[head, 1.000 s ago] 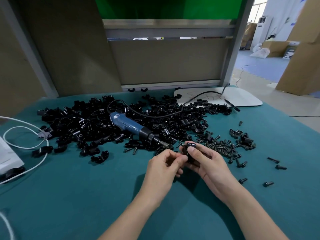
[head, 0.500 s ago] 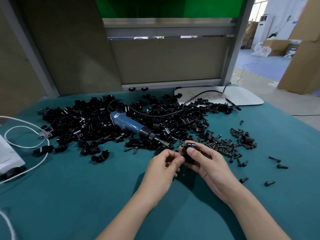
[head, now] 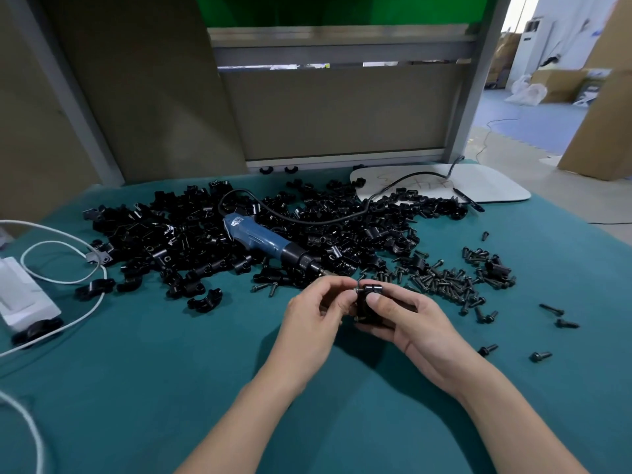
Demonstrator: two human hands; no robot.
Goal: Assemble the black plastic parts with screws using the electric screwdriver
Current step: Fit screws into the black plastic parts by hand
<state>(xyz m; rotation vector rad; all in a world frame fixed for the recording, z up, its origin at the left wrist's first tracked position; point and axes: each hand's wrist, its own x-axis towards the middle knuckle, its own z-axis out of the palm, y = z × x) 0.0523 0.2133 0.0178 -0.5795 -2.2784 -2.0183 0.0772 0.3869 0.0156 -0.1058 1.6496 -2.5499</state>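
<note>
My right hand (head: 403, 319) grips a black plastic clamp part (head: 367, 301) between thumb and fingers, just above the teal table. My left hand (head: 314, 316) pinches a small screw (head: 355, 291) at the part's upper left side. The blue electric screwdriver (head: 263, 242) lies on a big heap of black plastic parts (head: 191, 241) behind my hands, its tip pointing toward them. A scatter of black screws (head: 451, 282) lies right of the heap.
A white tray (head: 485, 186) sits at the back right with the screwdriver's black cable (head: 307, 220) over it. A white box and white cable (head: 61, 278) lie at the left edge. Loose screws (head: 554, 311) dot the right. A partition wall stands behind the table.
Both hands stay together on the part; my left fingers have shifted slightly up to the part's top left with the screw.
</note>
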